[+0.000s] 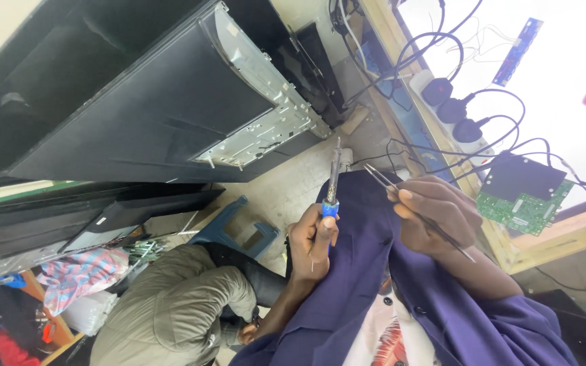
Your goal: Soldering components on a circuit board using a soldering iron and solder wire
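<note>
The soldering iron [332,184] has a blue grip and a grey metal shaft; the tweezers [415,211] are dark and thin. At two o'clock lies a green circuit board [523,207] — part black — with black plugs [452,110] in a white power strip [442,112]. The shirt [367,271] is dark purple.

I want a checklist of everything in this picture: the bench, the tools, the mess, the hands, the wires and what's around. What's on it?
Surface: wooden bench at right, under a bright window.
Job's things: soldering iron with a blue collar, tip pointing away; thin tweezers.
Clutter: green circuit board on the bench; striped cloth at lower left.
Grippers: left hand grips the soldering iron; right hand holds the tweezers in its fingers.
Cables: black cables run from plugs in a power strip.
Surroundings: big black screens stacked leaning; a person in an olive shirt; a blue stool.
</note>
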